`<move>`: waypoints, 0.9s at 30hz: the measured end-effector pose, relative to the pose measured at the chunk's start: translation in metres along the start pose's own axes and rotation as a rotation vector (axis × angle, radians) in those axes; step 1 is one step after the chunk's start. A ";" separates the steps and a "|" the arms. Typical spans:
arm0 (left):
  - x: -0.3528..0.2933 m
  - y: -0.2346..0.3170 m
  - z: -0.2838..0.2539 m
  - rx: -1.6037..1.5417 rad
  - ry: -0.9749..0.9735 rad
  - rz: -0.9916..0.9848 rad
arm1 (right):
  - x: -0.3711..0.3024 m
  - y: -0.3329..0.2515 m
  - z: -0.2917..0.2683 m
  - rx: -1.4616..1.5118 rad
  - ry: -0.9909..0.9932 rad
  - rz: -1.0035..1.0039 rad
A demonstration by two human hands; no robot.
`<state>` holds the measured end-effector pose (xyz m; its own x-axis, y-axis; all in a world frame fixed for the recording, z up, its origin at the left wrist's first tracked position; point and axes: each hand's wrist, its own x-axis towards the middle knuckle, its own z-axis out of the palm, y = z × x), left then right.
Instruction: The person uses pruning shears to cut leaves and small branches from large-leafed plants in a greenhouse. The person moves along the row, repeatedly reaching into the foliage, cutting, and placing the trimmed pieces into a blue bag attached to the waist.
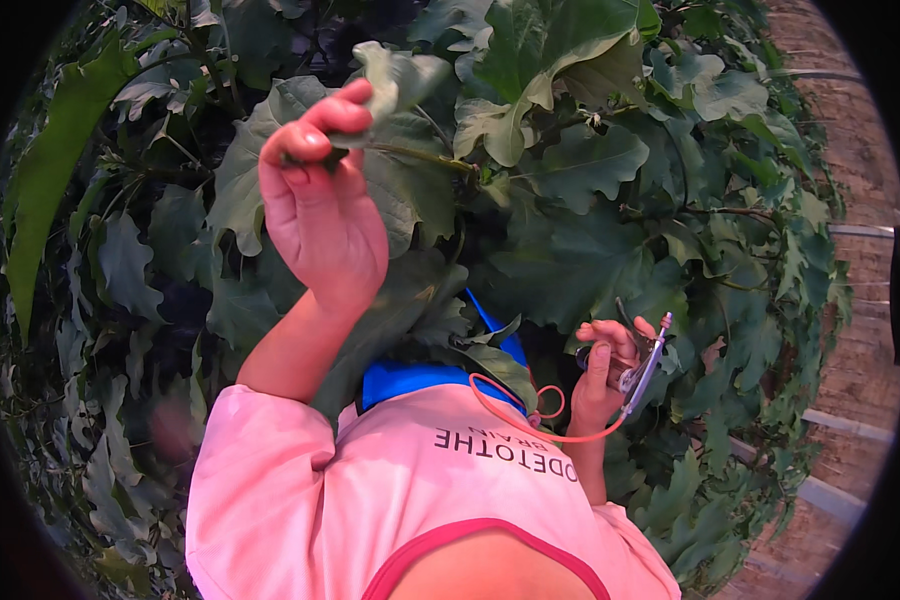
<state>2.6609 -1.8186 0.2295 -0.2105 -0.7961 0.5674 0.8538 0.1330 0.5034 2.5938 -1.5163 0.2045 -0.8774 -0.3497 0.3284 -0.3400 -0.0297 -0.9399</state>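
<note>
My left hand (pixel 325 205) is raised among the plants at the upper left, its fingers bent and pinched together on a leaf (pixel 400 80). The leaf's pale, curled blade stands up beyond the fingertips. A thin stem (pixel 420 155) runs rightward from the pinch to the plant. Something small and dark shows at the thumb, too hidden to name. Lower on the right, my right hand (pixel 610 375) holds pruning shears (pixel 648 365) with a pale purple handle. A coral-coloured cord (pixel 555 437) loops from them across my pink shirt. Their blades are partly hidden by the fingers.
Dense, broad-leaved plants (pixel 580 165) surround both hands on every side. A long green leaf (pixel 65 165) hangs at the far left. Brownish ground (pixel 810 140) crossed by pale strips (pixel 832 498) lies along the right. Blue cloth (pixel 415 380) shows at my waist.
</note>
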 end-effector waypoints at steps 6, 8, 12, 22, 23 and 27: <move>-0.154 0.018 -0.045 0.821 -1.449 -0.568 | 0.022 0.020 0.014 0.086 -0.041 0.071; -0.144 0.024 -0.036 0.842 -1.496 -0.419 | 0.037 0.022 0.021 0.054 -0.085 0.115; -0.087 -0.001 0.006 0.677 -0.893 -0.800 | 0.094 0.040 0.057 0.136 -0.112 0.070; -0.091 -0.169 0.057 0.389 -0.033 -0.697 | 0.138 0.056 0.047 0.108 0.040 -0.052; -0.108 -0.176 0.041 0.531 -0.131 -0.698 | 0.129 0.058 0.035 0.129 0.100 -0.057; -0.125 -0.173 0.034 0.843 -0.620 -0.267 | 0.089 0.066 -0.014 0.059 0.286 -0.059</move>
<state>2.5238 -1.7223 0.0939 -0.7479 -0.4534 0.4849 0.1915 0.5520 0.8116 2.4891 -1.5363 0.1731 -0.9193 -0.0675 0.3878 -0.3805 -0.0998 -0.9194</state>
